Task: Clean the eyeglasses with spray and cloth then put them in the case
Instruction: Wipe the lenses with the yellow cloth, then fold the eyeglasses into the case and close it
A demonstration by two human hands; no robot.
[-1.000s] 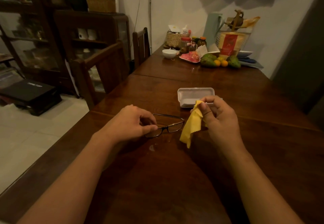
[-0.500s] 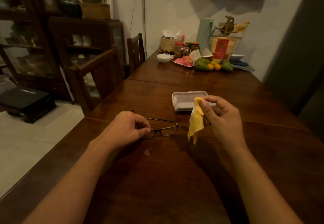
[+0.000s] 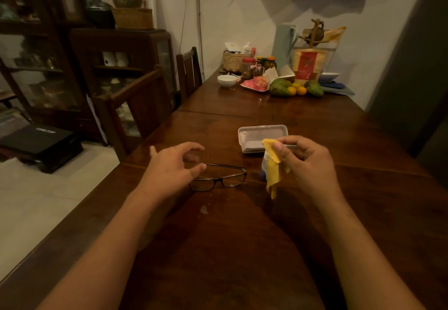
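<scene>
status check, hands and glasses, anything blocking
Left hand open, hovering over the eyeglasses flat on the table. Right hand pinching the yellow cloth. Case open behind; nothing blocking.

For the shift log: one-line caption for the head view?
Left hand open over eyeglasses on table; right hand pinches yellow cloth.

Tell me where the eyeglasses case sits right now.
In the head view, the open white case sits on the wooden table just right of centre, right behind the right hand holding the yellow cloth, beyond the eyeglasses.
</scene>
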